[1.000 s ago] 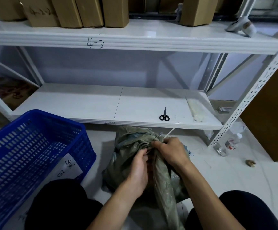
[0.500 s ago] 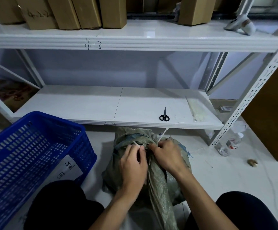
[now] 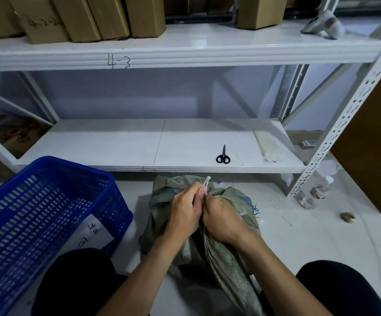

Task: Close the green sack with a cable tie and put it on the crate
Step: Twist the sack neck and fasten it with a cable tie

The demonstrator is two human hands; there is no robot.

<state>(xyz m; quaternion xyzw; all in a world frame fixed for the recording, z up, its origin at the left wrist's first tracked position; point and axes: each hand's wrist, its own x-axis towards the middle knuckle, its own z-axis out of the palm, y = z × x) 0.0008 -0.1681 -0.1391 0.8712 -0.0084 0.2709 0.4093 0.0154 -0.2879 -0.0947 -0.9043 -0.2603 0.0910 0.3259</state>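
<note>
Setting: pale tiled floor (image 3: 310, 236) before white rack. Lower centre: green sack (image 3: 230, 258) lies on floor between knees, neck bunched. Right hand (image 3: 221, 221) curled round neck; left hand (image 3: 182, 213) pinching cable tie (image 3: 206, 184), ends upright above knuckles. We judge risk: fabric slips from grip, tie cinches loose. Left: blue crate (image 3: 71, 165), sack not yet on it. Beyond: scissors (image 3: 223, 156) on lower shelf (image 3: 116, 144).

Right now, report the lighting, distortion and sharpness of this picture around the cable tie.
Head view: the wide lens bows the upper shelf and tilts the right upright; light is dim and bluish, with soft glare on that shelf's top; the left hand, right hand and cable tie are sharp over the green sack; the trousers go nearly black.
</note>
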